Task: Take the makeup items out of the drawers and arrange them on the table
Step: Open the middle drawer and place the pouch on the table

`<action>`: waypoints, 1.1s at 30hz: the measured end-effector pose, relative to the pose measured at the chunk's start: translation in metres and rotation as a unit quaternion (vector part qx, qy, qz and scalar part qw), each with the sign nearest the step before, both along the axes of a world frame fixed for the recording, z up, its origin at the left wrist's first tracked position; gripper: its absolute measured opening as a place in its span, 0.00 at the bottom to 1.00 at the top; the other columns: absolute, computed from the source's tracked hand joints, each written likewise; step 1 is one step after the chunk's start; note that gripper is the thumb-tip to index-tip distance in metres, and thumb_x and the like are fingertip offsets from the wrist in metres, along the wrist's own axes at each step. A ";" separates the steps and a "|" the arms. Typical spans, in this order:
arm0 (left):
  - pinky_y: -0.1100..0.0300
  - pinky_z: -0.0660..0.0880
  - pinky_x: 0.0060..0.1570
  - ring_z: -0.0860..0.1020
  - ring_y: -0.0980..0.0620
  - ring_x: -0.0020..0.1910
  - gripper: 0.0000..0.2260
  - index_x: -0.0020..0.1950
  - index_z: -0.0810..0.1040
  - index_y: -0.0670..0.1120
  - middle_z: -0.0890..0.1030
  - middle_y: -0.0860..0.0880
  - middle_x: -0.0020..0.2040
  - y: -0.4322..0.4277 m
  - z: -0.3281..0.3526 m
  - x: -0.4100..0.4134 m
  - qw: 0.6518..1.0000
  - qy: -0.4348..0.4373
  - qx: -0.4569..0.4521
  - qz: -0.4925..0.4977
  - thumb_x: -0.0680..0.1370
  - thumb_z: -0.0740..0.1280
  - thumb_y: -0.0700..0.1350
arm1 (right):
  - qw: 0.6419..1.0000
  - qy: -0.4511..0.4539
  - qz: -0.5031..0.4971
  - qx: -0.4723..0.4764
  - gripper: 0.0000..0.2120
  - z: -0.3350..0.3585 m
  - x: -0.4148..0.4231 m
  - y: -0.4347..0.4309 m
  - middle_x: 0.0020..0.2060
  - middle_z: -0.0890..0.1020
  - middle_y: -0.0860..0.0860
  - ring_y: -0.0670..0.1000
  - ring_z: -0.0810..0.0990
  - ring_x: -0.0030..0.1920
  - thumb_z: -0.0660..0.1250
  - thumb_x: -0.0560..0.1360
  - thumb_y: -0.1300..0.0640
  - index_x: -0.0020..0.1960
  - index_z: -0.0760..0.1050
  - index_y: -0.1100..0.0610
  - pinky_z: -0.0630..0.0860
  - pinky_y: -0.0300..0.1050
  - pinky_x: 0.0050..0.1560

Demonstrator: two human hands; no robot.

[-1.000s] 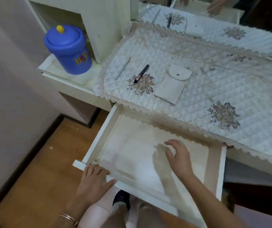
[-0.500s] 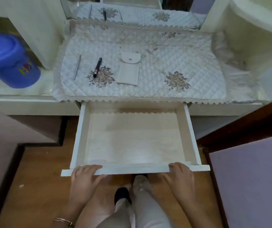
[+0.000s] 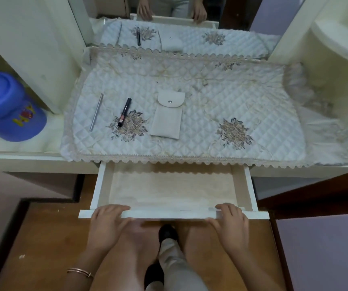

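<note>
The white drawer [image 3: 102,185] under the dressing table stands partly out, and its pale floor shows nothing inside. My left hand [image 3: 108,222] grips the left end of the drawer front [image 3: 169,214]. My right hand [image 3: 230,223] grips its right end. On the quilted white cloth [image 3: 211,97] that covers the table lie a thin silver stick [image 3: 96,112], a black pen-shaped makeup item [image 3: 124,112] with a pink end, and a pale snap-button pouch [image 3: 168,115], side by side on the left half.
A blue lidded plastic container [image 3: 7,106] stands on the low shelf at the left. A mirror [image 3: 179,15] behind the table reflects the cloth and my hands. A curved white shelf [image 3: 341,38] rises at the right. My legs and a wooden floor [image 3: 49,238] are below.
My right hand left the drawer's inside and took hold of the front beside my left. The drawer has slid partly back under the table. My view swung to face the table squarely.
</note>
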State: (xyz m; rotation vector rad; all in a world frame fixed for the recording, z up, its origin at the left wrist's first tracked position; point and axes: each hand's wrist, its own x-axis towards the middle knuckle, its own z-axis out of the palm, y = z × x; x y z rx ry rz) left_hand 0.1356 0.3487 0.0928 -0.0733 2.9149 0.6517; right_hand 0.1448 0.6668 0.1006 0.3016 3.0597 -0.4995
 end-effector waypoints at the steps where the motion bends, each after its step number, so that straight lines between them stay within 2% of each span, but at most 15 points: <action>1: 0.52 0.67 0.59 0.75 0.46 0.59 0.19 0.56 0.79 0.50 0.81 0.49 0.55 0.003 0.004 -0.015 1.000 0.006 -0.003 0.011 0.69 0.70 0.57 | 1.000 0.013 0.003 0.018 0.25 0.000 -0.014 -0.001 0.50 0.82 0.52 0.56 0.80 0.53 0.77 0.60 0.47 0.53 0.76 0.53 0.74 0.54 0.53; 4: 0.46 0.62 0.68 0.62 0.43 0.69 0.30 0.67 0.70 0.48 0.70 0.44 0.69 0.012 0.015 -0.056 0.998 0.043 -0.052 0.015 0.67 0.75 0.48 | 0.996 0.049 0.029 0.075 0.40 0.003 -0.060 -0.001 0.62 0.76 0.56 0.56 0.70 0.64 0.78 0.57 0.45 0.64 0.67 0.52 0.64 0.58 0.64; 6: 0.46 0.58 0.69 0.59 0.42 0.70 0.35 0.69 0.66 0.48 0.67 0.42 0.70 0.015 0.016 -0.078 0.993 0.079 -0.081 -0.018 0.65 0.77 0.46 | 0.991 0.063 0.060 0.097 0.46 0.006 -0.087 0.001 0.65 0.71 0.56 0.56 0.63 0.66 0.79 0.55 0.46 0.68 0.64 0.52 0.54 0.57 0.67; 8: 0.48 0.52 0.69 0.58 0.42 0.70 0.38 0.69 0.64 0.48 0.67 0.40 0.69 0.016 0.015 -0.097 0.991 0.086 -0.097 -0.027 0.64 0.77 0.46 | 0.988 0.074 0.084 0.108 0.48 0.008 -0.109 0.002 0.66 0.67 0.55 0.56 0.61 0.67 0.80 0.53 0.46 0.68 0.63 0.51 0.51 0.58 0.66; 10: 0.48 0.51 0.69 0.58 0.41 0.70 0.37 0.70 0.64 0.46 0.69 0.39 0.69 0.016 0.014 -0.115 0.992 0.080 -0.098 -0.013 0.65 0.77 0.45 | 0.985 0.073 0.099 0.117 0.46 0.007 -0.125 0.002 0.66 0.69 0.56 0.56 0.61 0.67 0.80 0.54 0.47 0.67 0.65 0.52 0.51 0.59 0.65; 12: 0.43 0.59 0.67 0.62 0.40 0.68 0.34 0.67 0.67 0.44 0.72 0.39 0.67 0.018 0.013 -0.130 0.993 0.073 -0.096 -0.011 0.64 0.77 0.43 | 0.986 0.060 0.103 0.115 0.43 0.005 -0.140 0.001 0.64 0.75 0.57 0.56 0.61 0.66 0.80 0.55 0.49 0.65 0.66 0.52 0.51 0.60 0.64; 14: 0.40 0.64 0.64 0.63 0.40 0.65 0.32 0.63 0.71 0.44 0.73 0.41 0.64 0.024 0.016 -0.141 0.994 0.071 -0.082 0.025 0.61 0.77 0.37 | 0.990 0.044 0.088 0.101 0.40 0.004 -0.153 -0.001 0.62 0.76 0.56 0.56 0.62 0.65 0.80 0.54 0.57 0.62 0.67 0.51 0.54 0.61 0.64; 16: 0.40 0.61 0.64 0.60 0.43 0.64 0.31 0.61 0.71 0.44 0.72 0.42 0.63 0.029 0.019 -0.146 0.993 0.063 -0.069 0.076 0.60 0.72 0.30 | 0.992 0.043 0.073 0.092 0.39 0.005 -0.159 -0.001 0.60 0.72 0.54 0.56 0.62 0.63 0.78 0.52 0.65 0.59 0.67 0.50 0.54 0.61 0.64; 17: 0.40 0.60 0.65 0.59 0.43 0.65 0.31 0.61 0.71 0.45 0.71 0.43 0.63 0.031 0.019 -0.146 0.992 0.056 -0.075 0.085 0.59 0.71 0.30 | 0.992 0.043 0.076 0.092 0.40 0.005 -0.159 -0.001 0.61 0.72 0.54 0.56 0.62 0.63 0.77 0.52 0.66 0.59 0.67 0.50 0.53 0.60 0.64; 19: 0.40 0.58 0.66 0.58 0.42 0.67 0.33 0.63 0.69 0.45 0.69 0.43 0.66 0.032 0.015 -0.141 0.993 0.044 -0.083 0.074 0.60 0.73 0.33 | 0.992 0.039 0.088 0.086 0.40 0.004 -0.155 0.001 0.61 0.75 0.57 0.57 0.60 0.64 0.78 0.53 0.64 0.61 0.66 0.51 0.51 0.60 0.66; 23: 0.39 0.52 0.70 0.56 0.38 0.71 0.31 0.66 0.67 0.41 0.66 0.40 0.69 0.037 0.018 -0.135 0.995 0.024 -0.070 0.062 0.65 0.73 0.37 | 0.994 -0.005 0.084 0.072 0.40 0.010 -0.151 -0.002 0.64 0.75 0.57 0.59 0.62 0.68 0.79 0.56 0.59 0.63 0.64 0.50 0.59 0.68 0.67; 26: 0.40 0.50 0.71 0.53 0.38 0.74 0.27 0.68 0.65 0.41 0.63 0.40 0.72 0.041 0.028 -0.132 0.997 0.010 -0.062 0.046 0.71 0.68 0.40 | 0.993 -0.015 0.108 0.037 0.33 0.022 -0.148 0.002 0.68 0.71 0.57 0.61 0.64 0.71 0.73 0.66 0.59 0.67 0.64 0.52 0.57 0.65 0.69; 28: 0.41 0.52 0.71 0.54 0.39 0.74 0.24 0.69 0.65 0.41 0.63 0.41 0.73 0.039 0.032 -0.121 0.998 0.001 -0.053 0.021 0.74 0.66 0.42 | 0.994 -0.022 0.103 0.002 0.27 0.030 -0.133 0.008 0.70 0.69 0.57 0.59 0.62 0.72 0.67 0.71 0.59 0.68 0.65 0.55 0.55 0.61 0.71; 31: 0.39 0.65 0.66 0.65 0.35 0.69 0.22 0.63 0.72 0.39 0.69 0.38 0.69 0.033 0.028 -0.089 0.998 0.026 -0.042 -0.038 0.71 0.70 0.39 | 0.997 -0.038 0.055 -0.048 0.23 0.039 -0.090 0.016 0.69 0.69 0.56 0.56 0.65 0.70 0.64 0.74 0.58 0.68 0.66 0.57 0.61 0.55 0.70; 33: 0.45 0.65 0.67 0.65 0.40 0.69 0.19 0.63 0.72 0.42 0.68 0.42 0.70 0.031 0.024 -0.056 0.997 -0.048 -0.014 -0.054 0.73 0.67 0.42 | 0.989 -0.082 -0.010 -0.122 0.23 0.039 -0.043 0.017 0.69 0.68 0.54 0.54 0.67 0.68 0.62 0.76 0.57 0.69 0.64 0.56 0.65 0.52 0.68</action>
